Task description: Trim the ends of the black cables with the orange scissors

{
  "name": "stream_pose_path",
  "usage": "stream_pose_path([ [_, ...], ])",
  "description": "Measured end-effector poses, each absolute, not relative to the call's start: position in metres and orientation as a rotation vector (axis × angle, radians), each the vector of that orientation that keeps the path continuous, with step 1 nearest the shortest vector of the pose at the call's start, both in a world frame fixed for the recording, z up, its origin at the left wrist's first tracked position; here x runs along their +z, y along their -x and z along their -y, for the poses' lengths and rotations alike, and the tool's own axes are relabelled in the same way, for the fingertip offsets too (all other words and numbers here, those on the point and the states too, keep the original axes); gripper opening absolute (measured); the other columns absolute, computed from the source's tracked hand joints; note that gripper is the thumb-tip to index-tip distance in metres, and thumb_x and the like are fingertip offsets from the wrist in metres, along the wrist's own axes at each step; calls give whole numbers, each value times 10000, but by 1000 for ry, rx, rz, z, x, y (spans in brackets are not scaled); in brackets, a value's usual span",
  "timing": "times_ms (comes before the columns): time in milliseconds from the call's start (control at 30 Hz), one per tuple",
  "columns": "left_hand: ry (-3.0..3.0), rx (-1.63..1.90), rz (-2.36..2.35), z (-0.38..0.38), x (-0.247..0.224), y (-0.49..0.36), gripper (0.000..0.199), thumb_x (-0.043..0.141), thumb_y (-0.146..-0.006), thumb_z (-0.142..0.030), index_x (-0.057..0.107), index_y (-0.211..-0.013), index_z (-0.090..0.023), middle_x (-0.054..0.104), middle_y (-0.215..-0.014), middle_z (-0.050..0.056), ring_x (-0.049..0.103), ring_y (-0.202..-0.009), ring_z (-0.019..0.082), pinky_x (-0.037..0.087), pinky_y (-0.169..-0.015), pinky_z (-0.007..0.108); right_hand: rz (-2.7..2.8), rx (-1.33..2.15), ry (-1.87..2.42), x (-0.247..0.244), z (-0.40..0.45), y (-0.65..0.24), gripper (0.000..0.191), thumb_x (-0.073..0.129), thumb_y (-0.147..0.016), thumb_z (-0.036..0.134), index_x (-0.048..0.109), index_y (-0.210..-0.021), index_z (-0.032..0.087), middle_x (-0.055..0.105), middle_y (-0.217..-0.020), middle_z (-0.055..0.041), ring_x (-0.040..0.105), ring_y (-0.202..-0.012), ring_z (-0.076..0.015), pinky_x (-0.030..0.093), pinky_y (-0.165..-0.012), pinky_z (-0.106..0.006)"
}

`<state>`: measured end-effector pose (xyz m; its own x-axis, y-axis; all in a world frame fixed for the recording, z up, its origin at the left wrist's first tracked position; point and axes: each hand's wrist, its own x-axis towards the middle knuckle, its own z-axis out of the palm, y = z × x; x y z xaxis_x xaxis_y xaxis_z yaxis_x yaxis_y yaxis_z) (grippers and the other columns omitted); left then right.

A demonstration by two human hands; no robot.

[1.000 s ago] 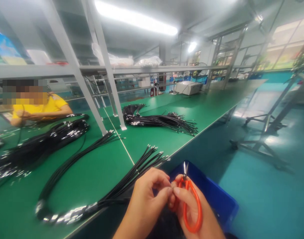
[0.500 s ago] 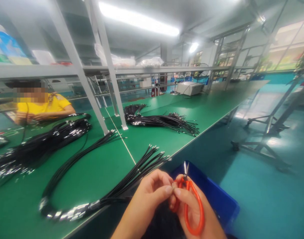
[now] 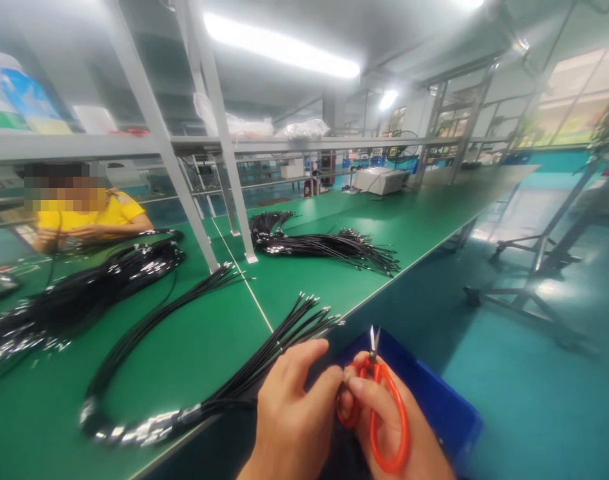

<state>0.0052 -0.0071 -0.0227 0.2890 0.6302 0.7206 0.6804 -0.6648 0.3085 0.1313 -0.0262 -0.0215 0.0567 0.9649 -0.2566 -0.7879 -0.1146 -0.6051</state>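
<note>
Scissors (image 3: 390,420) with orange handles hang in my right hand (image 3: 384,403), their blades pointing up and slightly apart. My right thumb and index finger also pinch a small pale bit (image 3: 346,377), too small to name. My left hand (image 3: 297,407) meets it there: the thumb tip presses at that bit, the index finger is lifted, and the other fingers are hidden. Just beyond my left hand, a bundle of black cables (image 3: 264,353) with silvery tips curves across the green table (image 3: 194,360). The bundle's bend is wrapped in shiny plastic.
A blue bin (image 3: 434,400) stands below my hands at the table edge. More black cables lie in piles (image 3: 324,245) farther back and on the left (image 3: 99,287). Metal shelf posts (image 3: 229,153) rise from the table. A person in yellow (image 3: 94,217) sits across at left.
My left index finger has lifted away from the thumb, and the left hand has rolled to show more of its back. My right hand and the scissors have hardly moved.
</note>
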Motion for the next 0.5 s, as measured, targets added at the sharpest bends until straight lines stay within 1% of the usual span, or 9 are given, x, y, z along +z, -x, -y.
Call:
stream_pose_path([
  [133, 2452, -1570, 1499, 6, -25, -2, 186, 557, -798, -124, 698, -824, -242, 659, -1024, 91, 636, -910, 231, 511, -765, 301, 320, 1501, 766, -28, 25, -130, 224, 791, -582, 233, 652, -755, 211, 635, -660, 3, 565, -560, -136, 469, -527, -244],
  [200, 2586, -1694, 1652, 7, -25, -2, 149, 564, -799, -148, 678, -847, -231, 679, -915, 62, 641, -821, 212, 508, -711, 281, 339, 1471, 768, -32, 24, -129, 214, 781, -588, 252, 657, -757, 210, 632, -620, -1, 546, -532, -136, 460, -514, -249],
  [267, 2801, -1793, 1784, 9, -25, -6, 102, 577, -802, -179, 658, -850, -216, 684, -765, 25, 629, -687, 181, 495, -632, 254, 359, 1461, 732, -34, 23, -128, 200, 778, -580, 273, 652, -725, 216, 596, -554, 12, 506, -480, -136, 429, -470, -257],
  [333, 2948, -1949, 1901, 10, -28, -10, 60, 580, -816, -215, 634, -798, -199, 677, -672, 3, 611, -607, 158, 481, -598, 238, 384, 1454, 727, -33, 22, -128, 178, 768, -589, 276, 642, -698, 215, 569, -529, 21, 468, -448, -128, 398, -446, -259],
  [433, 2955, -2272, 2013, 9, -33, -13, 128, 613, -812, -266, 613, -721, -176, 678, -665, 4, 610, -629, 149, 474, -615, 228, 416, 1421, 792, -27, 22, -130, 175, 755, -614, 216, 622, -728, 207, 593, -586, 25, 458, -464, -105, 374, -455, -229],
  [500, 2925, -2371, 2090, 7, -37, -13, 142, 667, -774, -284, 626, -714, -162, 666, -667, 1, 587, -630, 137, 456, -596, 209, 448, 1339, 865, -22, 23, -131, 216, 754, -625, 185, 604, -779, 212, 647, -664, 15, 466, -490, -93, 372, -473, -208],
])
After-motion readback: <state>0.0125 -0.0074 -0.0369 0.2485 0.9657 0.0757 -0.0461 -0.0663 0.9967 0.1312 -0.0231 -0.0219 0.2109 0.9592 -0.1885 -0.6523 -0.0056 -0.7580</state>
